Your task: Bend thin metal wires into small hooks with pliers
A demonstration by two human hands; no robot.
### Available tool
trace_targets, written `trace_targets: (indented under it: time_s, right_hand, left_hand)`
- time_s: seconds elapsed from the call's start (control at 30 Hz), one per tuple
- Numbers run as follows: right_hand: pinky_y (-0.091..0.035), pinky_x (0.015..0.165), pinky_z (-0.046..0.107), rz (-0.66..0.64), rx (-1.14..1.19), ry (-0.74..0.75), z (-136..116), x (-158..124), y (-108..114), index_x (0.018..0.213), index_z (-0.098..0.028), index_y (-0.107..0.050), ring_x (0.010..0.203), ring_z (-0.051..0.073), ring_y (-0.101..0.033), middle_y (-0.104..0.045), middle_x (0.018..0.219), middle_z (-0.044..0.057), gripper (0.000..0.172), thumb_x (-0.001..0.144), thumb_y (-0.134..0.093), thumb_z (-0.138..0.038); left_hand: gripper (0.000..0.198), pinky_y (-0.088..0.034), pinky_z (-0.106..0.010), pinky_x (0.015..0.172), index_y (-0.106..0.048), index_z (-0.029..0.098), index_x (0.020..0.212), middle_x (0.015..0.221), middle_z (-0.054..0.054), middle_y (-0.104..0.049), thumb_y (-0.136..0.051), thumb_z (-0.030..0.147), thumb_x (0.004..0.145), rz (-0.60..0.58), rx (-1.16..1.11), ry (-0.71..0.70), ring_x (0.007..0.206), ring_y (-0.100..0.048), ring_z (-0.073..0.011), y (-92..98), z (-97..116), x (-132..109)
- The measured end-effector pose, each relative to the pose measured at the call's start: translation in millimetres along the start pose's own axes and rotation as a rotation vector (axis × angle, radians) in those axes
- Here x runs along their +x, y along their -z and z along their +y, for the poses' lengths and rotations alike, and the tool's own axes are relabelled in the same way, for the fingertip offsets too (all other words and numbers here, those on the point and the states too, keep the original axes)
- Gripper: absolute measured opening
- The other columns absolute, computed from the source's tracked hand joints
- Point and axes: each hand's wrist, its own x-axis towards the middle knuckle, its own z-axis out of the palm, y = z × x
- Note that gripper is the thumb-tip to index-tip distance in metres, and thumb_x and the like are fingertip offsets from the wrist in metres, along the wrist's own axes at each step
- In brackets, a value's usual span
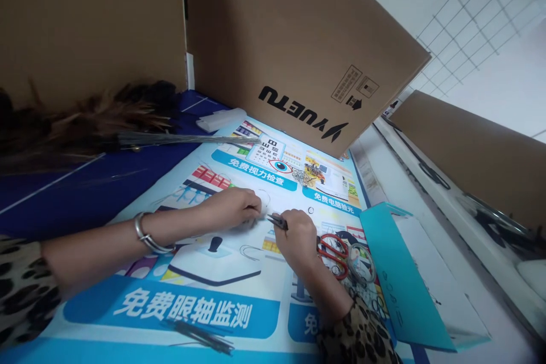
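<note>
My right hand (298,238) is wrapped round a pair of small dark-handled pliers (278,221), whose jaws point left towards my left fingertips. My left hand (236,209) is closed in a pinch, and a thin curved wire (268,198) shows at its fingertips. The gap between the pliers' jaws and the wire is too small to judge. Right of my right hand lie red-handled scissors (335,250) beside a coil of silvery wire (361,263). Nearer me, a bundle of short dark wires (202,335) rests on the printed sheet (251,347).
A long bundle of straight wires (191,139) lies beyond my left hand, near brown feathers (106,116). Large cardboard boxes (273,28) stand at the back. An open teal box (405,278) is at the right. Small rings and a little wire heap (302,176) lie on the sheet.
</note>
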Motion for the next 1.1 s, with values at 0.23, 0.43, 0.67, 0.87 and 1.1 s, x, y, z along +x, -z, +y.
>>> trace_targets:
  time_s: [0.23, 0.43, 0.67, 0.87, 1.1]
  right_hand:
    - [-0.039, 0.075, 0.028, -0.058, 0.062, -0.022, 0.8, -0.7, -10.6, 0.082, -0.020, -0.070, 0.081, 0.019, -0.064, -0.072, 0.080, 0.002, 0.015, 0.096, -0.067, -0.024]
    - [-0.039, 0.074, 0.027, -0.110, 0.079, -0.033, 2.4, -0.7, -15.5, 0.083, -0.020, -0.070, 0.082, 0.019, -0.064, -0.072, 0.081, 0.002, 0.012, 0.094, -0.067, -0.023]
    - [-0.040, 0.076, 0.028, -0.144, 0.107, -0.042, -0.3, 0.0, -13.1, 0.085, -0.020, -0.072, 0.084, 0.019, -0.065, -0.073, 0.084, 0.003, 0.010, 0.093, -0.068, -0.023]
    - [-0.040, 0.075, 0.030, -0.159, 0.123, -0.046, -0.2, 1.0, -14.8, 0.083, -0.021, -0.071, 0.085, 0.021, -0.066, -0.074, 0.084, 0.004, 0.010, 0.093, -0.069, -0.024]
    - [-0.040, 0.074, 0.031, -0.145, 0.154, -0.018, 2.0, 0.2, -18.6, 0.081, -0.022, -0.070, 0.083, 0.022, -0.065, -0.073, 0.083, 0.004, 0.009, 0.090, -0.069, -0.022]
  left_hand:
    - [0.021, -0.045, -0.035, 0.082, -0.076, 0.022, 0.097, 0.103, -0.010, -0.075, -0.058, 0.027, 0.090, 0.051, 0.113, -0.001, 0.099, -0.066, -0.0303, -2.2, 2.0, -4.8]
    - [0.018, -0.043, -0.033, 0.075, -0.075, 0.023, 0.087, 0.093, -0.007, -0.073, -0.057, 0.024, 0.090, -0.072, 0.160, -0.006, 0.089, -0.068, -0.0275, 1.3, 20.7, -28.5]
    - [0.018, -0.043, -0.036, 0.079, -0.077, 0.027, 0.100, 0.111, -0.009, -0.078, -0.074, 0.025, 0.082, -0.192, 0.158, 0.052, 0.103, -0.070, -0.0336, -13.6, 29.2, -45.6]
    - [0.018, -0.044, -0.038, 0.082, -0.075, 0.025, 0.099, 0.112, -0.009, -0.078, -0.066, 0.019, 0.084, -0.219, 0.163, 0.044, 0.105, -0.070, -0.0337, -16.1, 30.8, -44.4]
    - [0.014, -0.042, -0.037, 0.078, -0.071, 0.022, 0.092, 0.108, -0.009, -0.077, -0.061, 0.017, 0.084, -0.276, 0.171, 0.057, 0.103, -0.070, -0.0337, -11.0, 38.1, -43.2]
